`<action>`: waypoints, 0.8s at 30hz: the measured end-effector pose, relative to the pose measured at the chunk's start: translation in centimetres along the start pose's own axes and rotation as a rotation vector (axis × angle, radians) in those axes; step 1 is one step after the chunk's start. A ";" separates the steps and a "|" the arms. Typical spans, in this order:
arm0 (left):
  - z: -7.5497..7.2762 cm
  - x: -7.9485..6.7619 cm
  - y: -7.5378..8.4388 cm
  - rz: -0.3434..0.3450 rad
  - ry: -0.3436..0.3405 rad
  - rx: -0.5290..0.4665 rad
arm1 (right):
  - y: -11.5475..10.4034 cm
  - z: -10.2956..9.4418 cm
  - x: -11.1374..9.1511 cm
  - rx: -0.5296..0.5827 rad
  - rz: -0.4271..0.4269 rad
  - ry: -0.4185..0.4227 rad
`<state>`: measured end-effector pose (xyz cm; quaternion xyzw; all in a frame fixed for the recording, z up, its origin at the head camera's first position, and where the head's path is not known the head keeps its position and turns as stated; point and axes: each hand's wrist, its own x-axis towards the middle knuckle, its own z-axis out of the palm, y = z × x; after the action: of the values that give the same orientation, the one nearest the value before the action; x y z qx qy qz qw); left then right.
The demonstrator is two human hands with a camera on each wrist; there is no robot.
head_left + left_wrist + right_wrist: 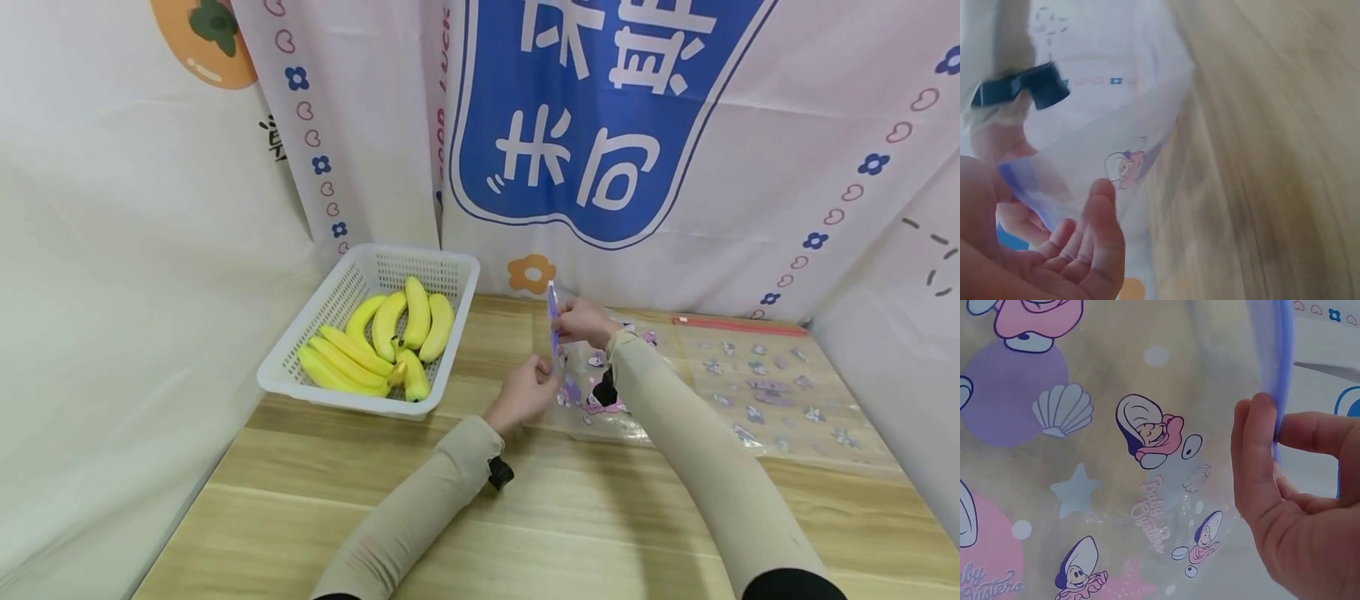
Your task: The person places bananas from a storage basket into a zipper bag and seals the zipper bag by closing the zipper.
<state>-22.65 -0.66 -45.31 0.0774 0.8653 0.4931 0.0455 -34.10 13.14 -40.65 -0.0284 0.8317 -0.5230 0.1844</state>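
My right hand (587,322) pinches the purple zip edge of a clear printed zip bag (1079,481), thumb on one side and fingers on the other. In the head view the strip stands upright, and the bag's film spreads to the right under the right forearm. My left hand (522,392) is by the strip's lower end. Its fingers (1107,237) are loosely bent in the left wrist view, close to the film, with no clear grip on it. Cartoon oysters, shells and stars decorate the film.
A white plastic basket (273,375) holding several yellow bananas (387,325) stands on the left of the wooden table (315,492). Another clear printed bag with a red zip (742,325) lies flat at the right. A printed curtain (375,167) hangs behind.
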 end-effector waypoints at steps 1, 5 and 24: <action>-0.1 0.1 0.0 -0.018 -0.013 -0.031 | -0.1 0.0 -0.2 0.016 0.002 -0.008; -0.5 0.5 0.1 -0.055 -0.034 -0.090 | -0.2 -0.1 -1.1 0.075 0.000 -0.038; -0.4 2.0 -0.3 -0.030 -0.056 -0.301 | 1.6 -1.3 -1.9 0.287 -0.071 -0.160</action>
<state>-24.73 -0.80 -45.41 0.0707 0.7812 0.6140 0.0882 -32.49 15.45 -41.01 -0.0726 0.7295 -0.6387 0.2337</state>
